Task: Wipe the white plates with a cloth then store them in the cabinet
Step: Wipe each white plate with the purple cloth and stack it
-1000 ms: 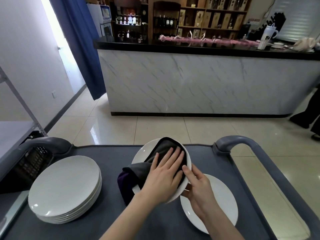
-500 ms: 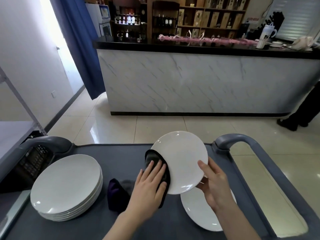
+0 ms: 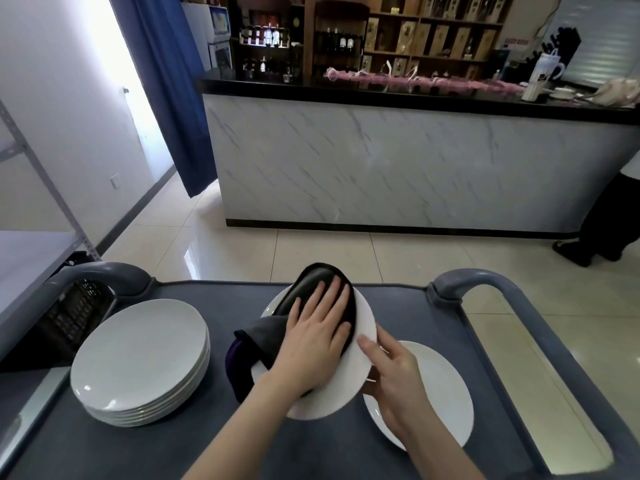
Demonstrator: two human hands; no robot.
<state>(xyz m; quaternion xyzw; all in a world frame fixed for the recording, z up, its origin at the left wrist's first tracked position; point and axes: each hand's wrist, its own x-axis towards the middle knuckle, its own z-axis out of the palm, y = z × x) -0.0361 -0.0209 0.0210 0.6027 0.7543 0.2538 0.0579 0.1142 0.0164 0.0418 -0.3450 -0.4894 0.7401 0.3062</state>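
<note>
A white plate is held tilted over the grey cart top. My right hand grips its right rim, thumb on the upper face and fingers underneath. My left hand lies flat, fingers spread, pressing a dark cloth against the plate's upper face; the cloth's loose end hangs off the left edge. A stack of several white plates sits on the cart at the left. One more white plate lies flat on the cart under my right hand.
Grey curved cart handles rise at the far corners. A metal shelf unit stands at the left. A marble-fronted bar counter lies ahead across the tiled floor, and a person's legs show at the far right.
Half a second ago the plate was turned up with the cloth at its left edge. Now it is tilted back down and my left hand presses the cloth over its far upper part.
</note>
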